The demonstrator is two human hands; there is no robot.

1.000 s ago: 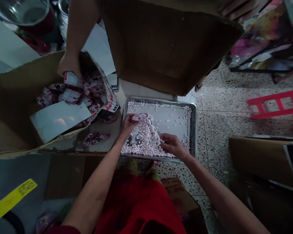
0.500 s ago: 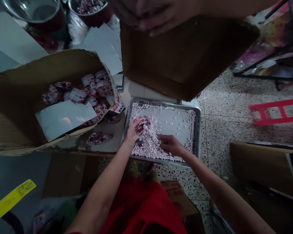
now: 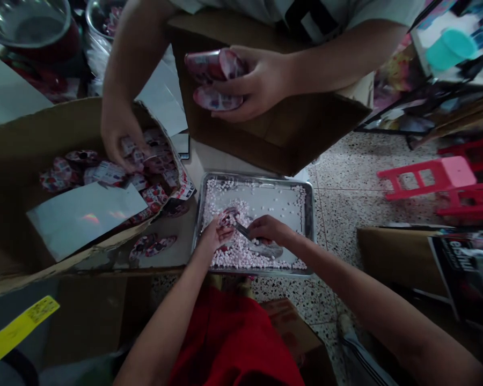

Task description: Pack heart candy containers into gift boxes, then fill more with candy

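Observation:
A metal tray [image 3: 310, 225] on a low surface holds several small pink and white candies [image 3: 241, 256]. My left hand [image 3: 212, 236] is closed on a small pink round container [image 3: 227, 215] over the candy pile. My right hand [image 3: 268, 229] grips a metal scoop [image 3: 247, 236] whose tip points at the container. Both hands meet above the tray's left half.
Another person across from me reaches one hand [image 3: 118, 136] into a large cardboard box [image 3: 28, 139] of pink containers and holds a few in the other hand [image 3: 257, 83]. A second cardboard box [image 3: 290, 128], pink stools [image 3: 434, 179], and metal bowls [image 3: 28, 21] surround the tray.
My right hand left the candy pile and now holds a scoop up to the container. The other person's hands came back into view, one in the box, one holding containers.

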